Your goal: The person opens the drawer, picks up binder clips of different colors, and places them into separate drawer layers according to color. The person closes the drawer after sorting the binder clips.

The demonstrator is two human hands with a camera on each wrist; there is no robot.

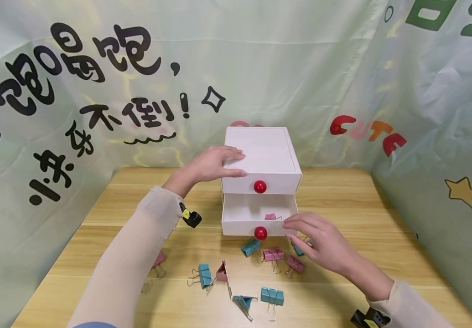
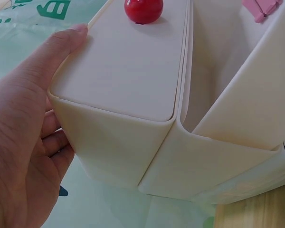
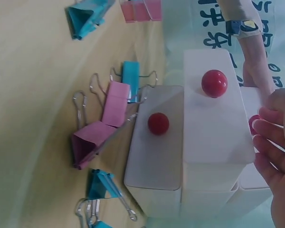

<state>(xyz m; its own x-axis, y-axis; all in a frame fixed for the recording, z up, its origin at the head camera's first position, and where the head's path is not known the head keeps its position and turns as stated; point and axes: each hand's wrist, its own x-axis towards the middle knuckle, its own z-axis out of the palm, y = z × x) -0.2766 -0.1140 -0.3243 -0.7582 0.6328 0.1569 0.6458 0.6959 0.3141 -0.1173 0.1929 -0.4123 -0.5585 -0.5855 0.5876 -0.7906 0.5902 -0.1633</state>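
The white drawer box [image 1: 260, 148] stands at the far middle of the wooden table [image 1: 170, 291], with the pulled-out drawer [image 1: 240, 228] below the closed top drawer [image 1: 237, 184]. In the head view the pulled-out drawer hides the bottom drawer [image 3: 153, 156], which shows in the right wrist view. The left hand [image 1: 216, 163] rests on the box's left near top edge, fingers spread over the top and thumb apart from them. The right hand [image 1: 324, 239] is at the right near corner of the pulled-out drawer, fingers loosely bent and holding nothing; whether its fingertips touch the rim I cannot tell. Inside lies a pink clip [image 1: 270, 217], its lower part hidden by the drawer front. Nearer, loose pink and teal clips lie about; the right hand partly covers one teal clip [image 1: 297, 248], and the left sleeve [image 1: 127, 259] cuts off a pink clip at left [image 1: 159, 258].
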